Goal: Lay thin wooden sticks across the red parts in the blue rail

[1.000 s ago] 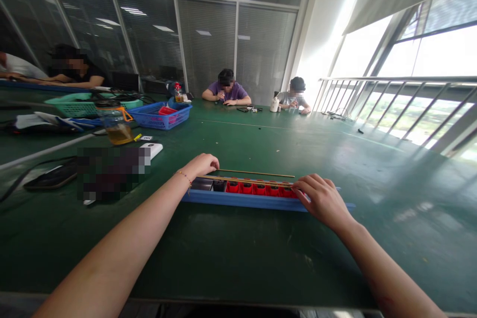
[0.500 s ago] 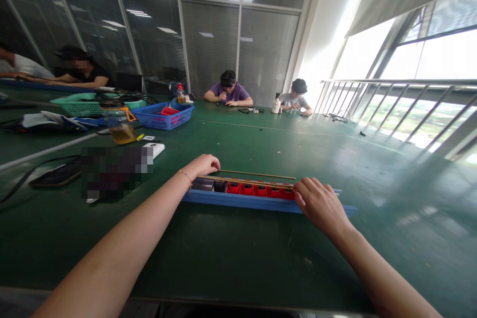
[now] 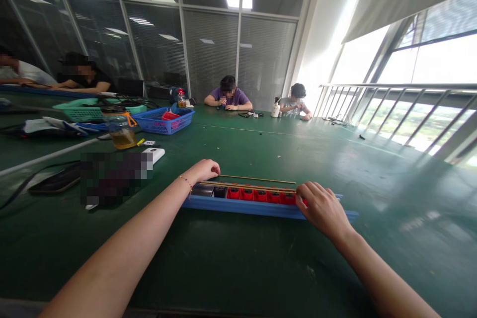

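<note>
A long blue channel-like frame (image 3: 246,207) lies across the table in front of me, holding a row of several red pieces (image 3: 261,196) with black parts inside. At its left end are a dark grey block and a black piece (image 3: 220,192). My left hand (image 3: 204,170) is closed in a pinch at the left end of a thin wooden stick (image 3: 257,179) just beyond the frame. More thin sticks (image 3: 246,187) run along the top of the red pieces. My right hand (image 3: 316,203) is closed around their right ends, its fingertips partly hidden, over the frame's right part.
To the left lie a phone (image 3: 55,179), a white-ended object (image 3: 154,154) partly blurred, and a jar of amber liquid (image 3: 121,131). Behind them stand a blue basket (image 3: 164,123) and a green basket (image 3: 82,112). Several people sit at the table's far side, one in purple (image 3: 229,97).
The whole view has shifted slightly downward in the picture. Both hands and the sticks stay almost where they were relative to the blue frame.
</note>
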`<state>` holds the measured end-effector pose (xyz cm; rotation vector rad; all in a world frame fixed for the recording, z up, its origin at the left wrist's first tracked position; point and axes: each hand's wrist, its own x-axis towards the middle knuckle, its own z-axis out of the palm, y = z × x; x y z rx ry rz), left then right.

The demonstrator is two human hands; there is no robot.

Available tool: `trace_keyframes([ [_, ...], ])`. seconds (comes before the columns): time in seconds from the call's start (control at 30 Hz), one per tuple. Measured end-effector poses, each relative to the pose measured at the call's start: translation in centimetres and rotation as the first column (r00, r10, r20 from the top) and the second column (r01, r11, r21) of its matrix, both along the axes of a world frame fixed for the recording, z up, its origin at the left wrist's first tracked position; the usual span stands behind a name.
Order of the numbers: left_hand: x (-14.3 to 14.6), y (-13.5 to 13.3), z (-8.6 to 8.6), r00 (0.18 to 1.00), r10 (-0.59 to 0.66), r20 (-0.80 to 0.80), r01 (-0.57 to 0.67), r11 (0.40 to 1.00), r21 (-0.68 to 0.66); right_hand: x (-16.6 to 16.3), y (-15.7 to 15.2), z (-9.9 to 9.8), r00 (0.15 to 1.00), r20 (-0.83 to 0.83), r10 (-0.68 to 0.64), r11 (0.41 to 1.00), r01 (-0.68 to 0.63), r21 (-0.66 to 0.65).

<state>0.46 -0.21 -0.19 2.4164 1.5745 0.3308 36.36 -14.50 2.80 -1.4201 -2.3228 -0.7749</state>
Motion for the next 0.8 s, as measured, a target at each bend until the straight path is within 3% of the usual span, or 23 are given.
trace_keyframes([
  [0.17,0.1,-0.2,0.2,1.0,0.015,0.016,-0.015,1.0,0.004,1.1,-0.2,1.0,0.999,-0.051,0.018,0.999,-0.016,0.035],
  [0.3,0.1,-0.5,0.4,0.999,0.027,0.032,-0.028,0.999,0.02,2.6,1.5,2.5,0.997,-0.075,-0.028,0.999,0.029,0.016],
  [0.43,0.2,-0.5,0.3,0.998,0.053,0.037,-0.054,0.998,0.034,2.8,5.6,3.4,0.997,-0.029,-0.074,0.984,0.069,-0.166],
  [0.5,0.2,-0.4,0.3,0.998,0.059,0.035,-0.06,0.998,0.032,2.1,7.9,3.4,0.992,0.073,-0.103,0.943,0.121,-0.309],
  [0.63,0.2,-0.5,0.4,0.998,0.059,0.032,-0.06,0.998,0.03,0.0,11.7,2.7,0.986,0.144,-0.086,0.898,0.14,-0.417],
  [0.8,0.4,-0.6,0.3,0.997,0.066,0.026,-0.067,0.997,0.038,-2.0,13.7,1.6,0.977,0.215,-0.004,0.844,0.119,-0.523],
])
